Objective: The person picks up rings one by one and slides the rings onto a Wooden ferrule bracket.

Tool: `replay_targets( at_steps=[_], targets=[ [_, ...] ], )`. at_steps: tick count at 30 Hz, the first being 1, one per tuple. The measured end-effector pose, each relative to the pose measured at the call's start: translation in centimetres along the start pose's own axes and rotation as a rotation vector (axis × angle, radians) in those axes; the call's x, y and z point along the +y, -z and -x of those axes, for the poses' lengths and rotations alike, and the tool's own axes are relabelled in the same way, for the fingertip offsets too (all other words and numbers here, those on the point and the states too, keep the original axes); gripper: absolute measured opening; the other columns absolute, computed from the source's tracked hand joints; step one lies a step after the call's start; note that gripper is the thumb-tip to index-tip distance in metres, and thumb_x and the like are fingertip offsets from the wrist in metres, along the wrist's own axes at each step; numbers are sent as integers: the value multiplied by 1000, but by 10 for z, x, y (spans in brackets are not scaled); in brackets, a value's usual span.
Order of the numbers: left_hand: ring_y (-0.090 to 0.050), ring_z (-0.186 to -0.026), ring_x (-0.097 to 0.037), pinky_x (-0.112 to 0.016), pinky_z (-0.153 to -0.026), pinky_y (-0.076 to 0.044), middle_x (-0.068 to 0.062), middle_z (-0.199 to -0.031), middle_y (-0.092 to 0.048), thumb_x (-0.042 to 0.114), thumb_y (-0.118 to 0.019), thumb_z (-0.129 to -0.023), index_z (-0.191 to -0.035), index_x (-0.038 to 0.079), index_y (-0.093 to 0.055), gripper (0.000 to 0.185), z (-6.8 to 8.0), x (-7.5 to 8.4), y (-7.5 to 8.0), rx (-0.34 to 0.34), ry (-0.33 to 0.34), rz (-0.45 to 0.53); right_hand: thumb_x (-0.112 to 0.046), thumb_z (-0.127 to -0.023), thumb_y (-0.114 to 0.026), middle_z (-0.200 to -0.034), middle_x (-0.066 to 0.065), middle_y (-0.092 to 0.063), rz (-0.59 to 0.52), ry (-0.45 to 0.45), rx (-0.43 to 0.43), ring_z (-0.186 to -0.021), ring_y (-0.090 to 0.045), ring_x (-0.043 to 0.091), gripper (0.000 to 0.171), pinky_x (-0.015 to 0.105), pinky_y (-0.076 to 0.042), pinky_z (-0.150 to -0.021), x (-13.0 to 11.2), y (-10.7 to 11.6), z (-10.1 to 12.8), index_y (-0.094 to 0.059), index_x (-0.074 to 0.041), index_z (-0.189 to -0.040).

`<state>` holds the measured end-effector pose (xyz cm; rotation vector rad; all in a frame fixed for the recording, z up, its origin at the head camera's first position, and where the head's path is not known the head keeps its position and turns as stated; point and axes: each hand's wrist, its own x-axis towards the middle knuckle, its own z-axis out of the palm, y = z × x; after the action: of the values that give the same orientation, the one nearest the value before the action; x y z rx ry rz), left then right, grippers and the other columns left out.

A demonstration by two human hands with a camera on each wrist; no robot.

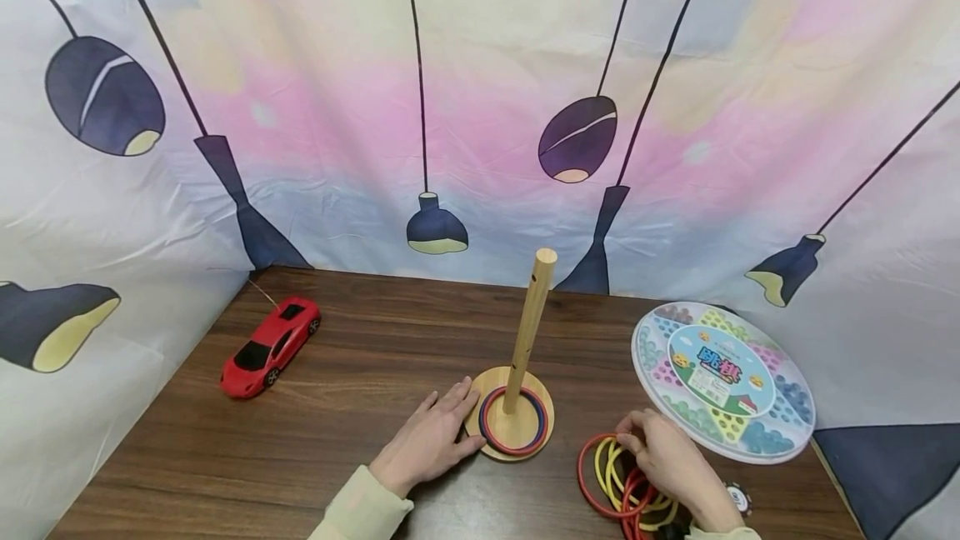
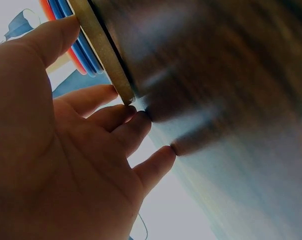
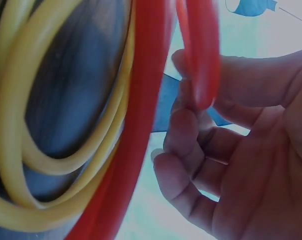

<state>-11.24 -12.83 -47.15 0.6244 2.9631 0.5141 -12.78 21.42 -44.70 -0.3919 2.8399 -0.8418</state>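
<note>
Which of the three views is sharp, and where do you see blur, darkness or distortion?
Head view: sharp and evenly lit, wide-angle bending at the edges. Left wrist view: dim, the left hand shadowed, the brown wooden table smeared by blur. Right wrist view: the red plastic ring and yellow rings too close, soft.

Peg stand (image 1: 517, 415) mid-bench (image 1: 352, 457), toy car (image 1: 268, 347) far left, loose rings (image 1: 626, 482) right front, round game board (image 1: 723, 382) behind them.

Glossy plastic rings (image 1: 626, 473); pale smooth wooden peg (image 1: 529, 330) — dark wood-grain table (image 1: 345, 440).
</note>
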Motion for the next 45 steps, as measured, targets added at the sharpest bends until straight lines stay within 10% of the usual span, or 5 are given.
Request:
replay_targets(
  at_steps=[16, 28, 45],
  targets=[
    [-36, -139, -28, -54, -110, -29, -16, -153, -34, 46, -59, -95, -145, 1, -43, 70, 0, -1, -2, 12, -2, 19, -33, -100, -54, -93, 7, -62, -317, -5, -35, -70, -52, 15, 28, 27, -45, -60, -7, 13, -2, -64, -8, -106],
    [-35, -140, -26, -53, -111, -28, -15, -154, -33, 47, -58, -95, -147, 2, -42, 70, -1, -2, -2, 4, 10, 9, -18, -102, -53, -93, 8, -59, -707, 116, 220, -82, -56, 13, 25, 24, -51, -70, -45, 34, 4, -60, 3, -111],
    [-37, -139, -28, -53, -110, -30, -17, -153, -35, 45, -59, -95, -145, 1, -44, 69, 0, 0, -2, 20, -7, -1, -8, -103, -48, -97, 8, -60, -1045, 364, 356, -92, -58, 20, 19, 28, -48, -88, -106, 56, 12, -57, 7, -111]
  ],
)
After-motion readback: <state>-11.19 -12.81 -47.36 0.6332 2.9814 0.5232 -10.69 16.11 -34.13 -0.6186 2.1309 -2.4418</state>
